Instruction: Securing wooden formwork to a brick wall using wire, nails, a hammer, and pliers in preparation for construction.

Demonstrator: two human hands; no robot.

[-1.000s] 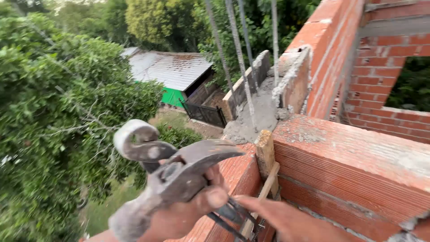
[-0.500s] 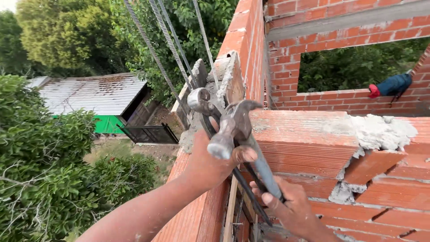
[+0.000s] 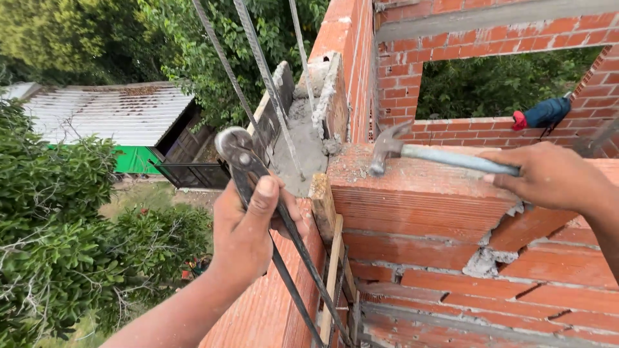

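Hammer [image 3: 412, 153] gripped by handle in right hand [image 3: 548, 177], head resting on top of brick wall [image 3: 419, 200] near corner. Pincers [image 3: 248, 167] held in left hand [image 3: 248, 232], fist closed round long dark handles, thumb up along them, round head raised beside rebar [image 3: 264, 84]. Wooden strip [image 3: 332, 264] standing against wall corner, just right of left hand. Mortar [image 3: 303, 142] filling column form behind. Blue-and-red object [image 3: 541, 115] lying on far window sill. Tin roof [image 3: 109, 113] and trees below.
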